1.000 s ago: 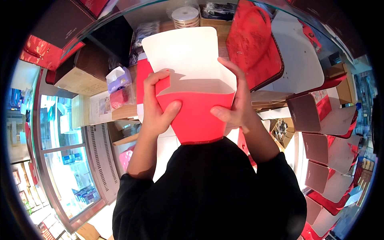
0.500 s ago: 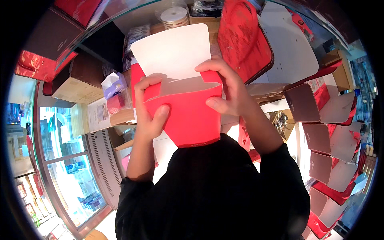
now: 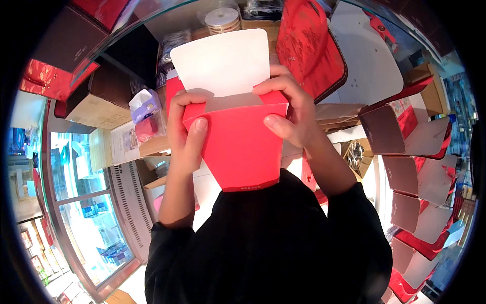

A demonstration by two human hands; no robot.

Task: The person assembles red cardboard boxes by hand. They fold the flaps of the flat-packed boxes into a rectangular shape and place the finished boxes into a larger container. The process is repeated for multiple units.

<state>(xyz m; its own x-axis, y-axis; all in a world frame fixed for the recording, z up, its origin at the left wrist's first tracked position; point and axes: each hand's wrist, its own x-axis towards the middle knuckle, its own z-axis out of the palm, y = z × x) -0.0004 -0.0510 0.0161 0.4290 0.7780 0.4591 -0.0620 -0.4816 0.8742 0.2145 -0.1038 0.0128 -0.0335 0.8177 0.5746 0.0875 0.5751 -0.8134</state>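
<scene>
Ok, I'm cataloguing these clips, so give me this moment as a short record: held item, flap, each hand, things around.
Held item: red box, top open
Flap: white inside face showing, raised at the far side
Left hand: thumb on front, fingers at left side flap
Right hand: thumb on front, fingers at right side flap
Beyond, right: red bag
Beyond: stacked white spools
Left: purple packet

Red box (image 3: 243, 147): smooth, matt card
Black garment (image 3: 268, 238): matt cloth
Left packet (image 3: 150, 126): glossy clear plastic
Counter (image 3: 154, 146): smooth wood
</scene>
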